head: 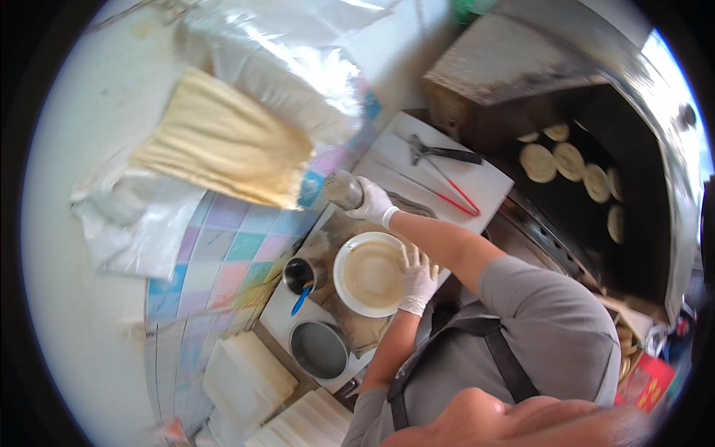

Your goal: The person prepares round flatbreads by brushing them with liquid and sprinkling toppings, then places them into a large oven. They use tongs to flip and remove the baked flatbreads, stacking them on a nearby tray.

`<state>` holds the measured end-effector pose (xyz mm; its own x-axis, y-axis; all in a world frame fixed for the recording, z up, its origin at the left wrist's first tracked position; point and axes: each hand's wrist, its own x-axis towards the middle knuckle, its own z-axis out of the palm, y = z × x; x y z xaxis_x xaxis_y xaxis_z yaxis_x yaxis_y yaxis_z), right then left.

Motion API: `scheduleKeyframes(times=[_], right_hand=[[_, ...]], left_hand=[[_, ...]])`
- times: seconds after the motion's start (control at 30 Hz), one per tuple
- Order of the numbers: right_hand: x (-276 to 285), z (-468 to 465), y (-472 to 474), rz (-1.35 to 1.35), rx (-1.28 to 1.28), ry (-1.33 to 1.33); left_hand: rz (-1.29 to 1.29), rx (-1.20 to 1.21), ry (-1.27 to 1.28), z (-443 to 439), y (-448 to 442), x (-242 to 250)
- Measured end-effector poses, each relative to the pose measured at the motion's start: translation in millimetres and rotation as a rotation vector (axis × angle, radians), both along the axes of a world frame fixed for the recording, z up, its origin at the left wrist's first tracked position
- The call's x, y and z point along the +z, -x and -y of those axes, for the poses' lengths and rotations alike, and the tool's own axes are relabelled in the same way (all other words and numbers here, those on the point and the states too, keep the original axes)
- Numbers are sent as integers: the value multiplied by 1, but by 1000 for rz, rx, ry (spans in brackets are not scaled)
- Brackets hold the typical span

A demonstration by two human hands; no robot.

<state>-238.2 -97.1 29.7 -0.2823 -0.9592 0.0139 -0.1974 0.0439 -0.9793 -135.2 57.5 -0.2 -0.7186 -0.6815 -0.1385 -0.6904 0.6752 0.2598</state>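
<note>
In a white glove, my right hand (373, 202) grips a shaker jar (342, 189) tipped on its side, its perforated end facing away from me. My left hand (419, 279), also gloved, has its fingers spread over the near rim of a white round dish (347, 290). A thin pale brown layer covers the inside of the dish. Beside it stands a metal container (319, 274) of dark contents, with a blue-handled brush (301, 299) in it. A round metal pot (318, 349) holds greyish contents.
Red-handled tongs (455, 193) and a black-handled scraper (452, 153) lie on the white board (486, 204). At right, several flat dough rounds (568, 161) sit on a dark griddle (547, 218). Yellow cloth (234, 139) and plastic sheeting (279, 72) lie beyond the tiled wall (223, 234).
</note>
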Motion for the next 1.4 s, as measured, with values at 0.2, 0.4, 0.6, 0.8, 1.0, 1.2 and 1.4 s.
scheduleKeyframes(times=[0.2, 0.4, 0.6, 0.8, 1.0, 1.2, 1.4], right_hand=[[56, -150, 123, 132, -157, 181], [19, -293, 266, -272, -636, -601], [26, -287, 315, -533, -541, -784], [10, -290, 339, -666, -529, -648], [-6, -299, 368, -765, -400, -721], [13, -305, 341, -584, -380, -298], [32, -206, 233, -166, -40, 49]], left_hand=[[4, -46, 18, 3, 3, -5], [139, -13, -5, 4, 17, 5], [236, 53, -52, 0, 20, 8], [241, 107, -72, -4, 21, 2], [219, 122, -82, 2, 41, 1], [136, 140, -54, -9, 34, -9], [-11, 239, -60, -1, 39, 1]])
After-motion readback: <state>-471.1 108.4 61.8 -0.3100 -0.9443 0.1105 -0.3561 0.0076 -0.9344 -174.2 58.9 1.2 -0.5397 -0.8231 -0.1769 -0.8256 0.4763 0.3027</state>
